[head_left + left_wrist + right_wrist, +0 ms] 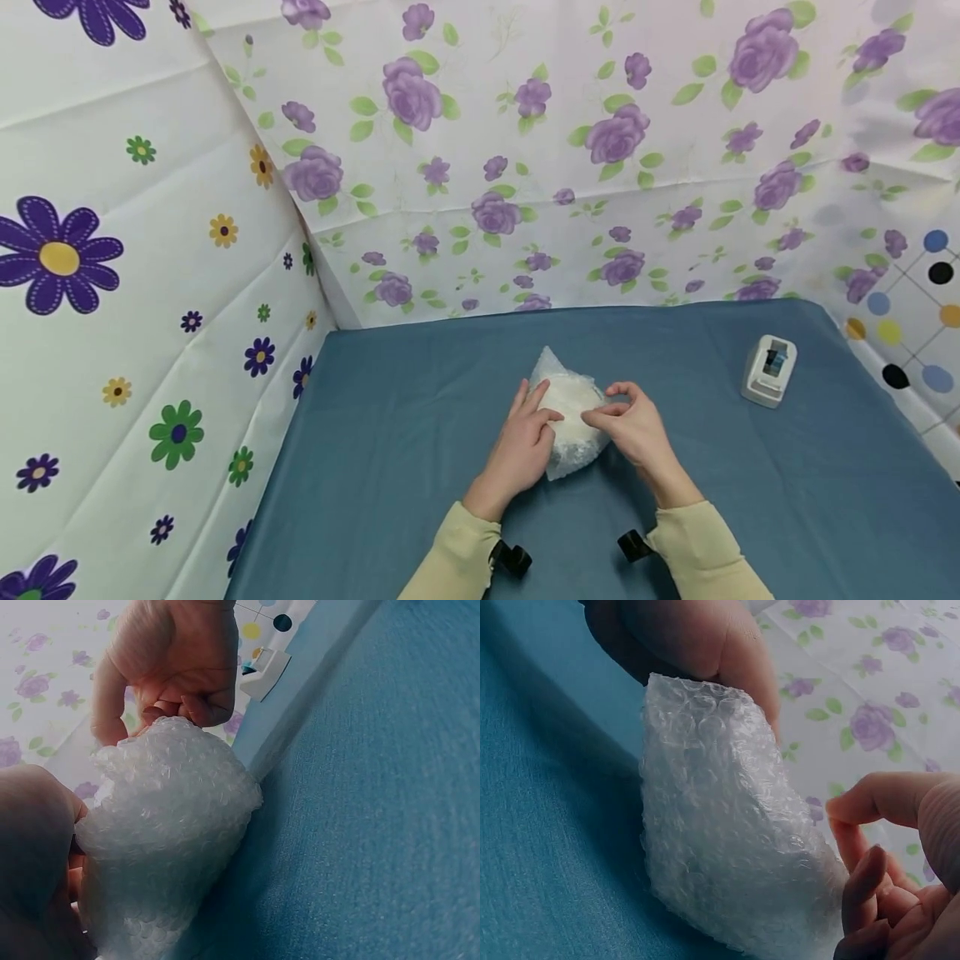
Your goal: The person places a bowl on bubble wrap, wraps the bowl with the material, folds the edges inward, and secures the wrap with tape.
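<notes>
A rounded bundle in clear bubble wrap [572,446] lies on the blue cloth, a pale surface showing on top and a pointed corner at its far end. My left hand [517,442] rests on its left side, fingers spread and fairly straight. At the right edge, my right hand [637,429] has bent fingers with their tips at the wrap, seeming to pinch it. The left wrist view has the right hand [176,660] beyond the bubble wrap [169,802]. In the right wrist view, curled fingers [866,881] sit beside the wrap [712,802]; what lies between the tips is hidden.
A small white tape dispenser [770,372] stands on the blue cloth [405,433], to the right of the bundle. Flowered sheets [450,192] hang behind and to the left. Black straps with camera mounts [513,560] are at both wrists.
</notes>
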Motion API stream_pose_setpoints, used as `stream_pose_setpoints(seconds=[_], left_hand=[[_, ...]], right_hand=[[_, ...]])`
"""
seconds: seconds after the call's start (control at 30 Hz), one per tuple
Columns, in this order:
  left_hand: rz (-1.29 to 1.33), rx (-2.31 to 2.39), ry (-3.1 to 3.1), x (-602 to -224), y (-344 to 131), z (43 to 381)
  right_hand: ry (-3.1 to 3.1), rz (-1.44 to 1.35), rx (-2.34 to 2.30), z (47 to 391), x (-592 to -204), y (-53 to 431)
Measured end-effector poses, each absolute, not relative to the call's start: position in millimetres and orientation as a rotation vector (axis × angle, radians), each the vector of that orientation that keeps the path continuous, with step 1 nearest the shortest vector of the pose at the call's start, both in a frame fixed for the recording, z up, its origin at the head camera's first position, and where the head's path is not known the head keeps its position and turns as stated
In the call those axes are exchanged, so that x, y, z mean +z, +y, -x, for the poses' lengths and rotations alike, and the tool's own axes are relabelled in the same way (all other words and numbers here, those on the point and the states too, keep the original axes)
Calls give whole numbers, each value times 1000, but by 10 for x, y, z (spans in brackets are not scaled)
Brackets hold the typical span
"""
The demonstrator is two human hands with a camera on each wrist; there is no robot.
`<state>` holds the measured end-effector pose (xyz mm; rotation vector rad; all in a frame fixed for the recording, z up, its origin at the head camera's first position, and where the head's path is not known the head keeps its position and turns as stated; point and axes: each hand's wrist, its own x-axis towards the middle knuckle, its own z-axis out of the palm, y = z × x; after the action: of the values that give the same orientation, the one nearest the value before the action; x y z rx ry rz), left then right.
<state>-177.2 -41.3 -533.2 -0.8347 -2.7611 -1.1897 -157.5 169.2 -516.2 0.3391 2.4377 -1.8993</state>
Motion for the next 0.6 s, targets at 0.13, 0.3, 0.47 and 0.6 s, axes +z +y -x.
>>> stream_pose_setpoints(seconds=[0.13, 0.3, 0.47, 0.6], left_hand=[[834, -1187, -2747, -5340, -403, 1782], [843, -1181, -2744, -5348, -406, 1798], [843, -1168, -2749, -5347, -410, 1802], [829, -1168, -2774, -5349, -418, 1792]], right_hand=[[2459, -300, -1928, 1573, -5156, 1688], [2492, -341, -1946, 1586, -5155, 1651], [2543, -337, -1881, 1621, -5148, 1635], [2594, -279, -1762, 1644, -5151, 1637]])
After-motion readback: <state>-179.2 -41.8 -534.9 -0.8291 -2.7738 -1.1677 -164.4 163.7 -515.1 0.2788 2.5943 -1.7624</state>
